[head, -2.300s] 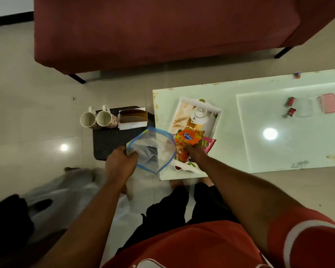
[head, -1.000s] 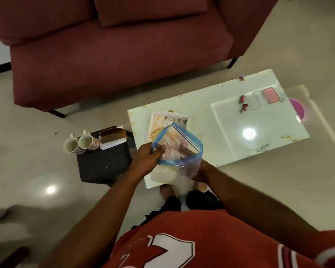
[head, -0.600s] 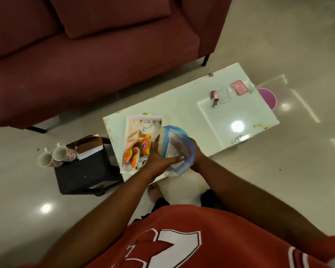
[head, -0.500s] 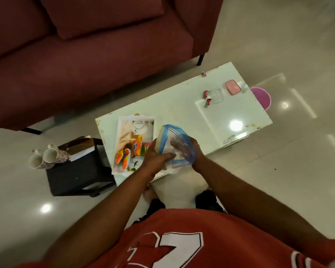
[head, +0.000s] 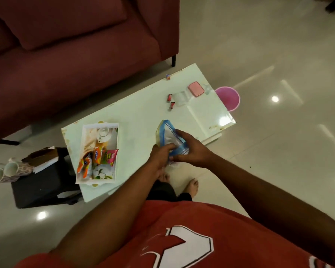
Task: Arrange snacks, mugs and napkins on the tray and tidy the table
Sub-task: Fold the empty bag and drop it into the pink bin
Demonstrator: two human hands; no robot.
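A person in a red jersey stood at the near edge of a pale glass-topped counter, both hands meeting on a clear zip bag with a blue seal strip. The left grip was closed round the bag's lower part with its fingers curled in, and the right grip was clamped on the same bag from the other side, thumb underneath and fingers over the top. The bag was held up over the counter's near edge, tilted, its mouth pointing away from the person; whether anything was inside could not be told. To the left of the hands, well apart from them, a white tray lay on the counter's left end with the snacks in its near half: an orange packet, a pink-and-green packet beside it, a second orange packet and a white packet. The mugs were not on the tray — two mugs lay on their sides at the left edge of a black stool next to the counter, with a brown napkin box just beside them. At the counter's far right end were a pink case, a clear container and small red items. A pink bin stood on the floor past that end, and a maroon sofa filled the far side.
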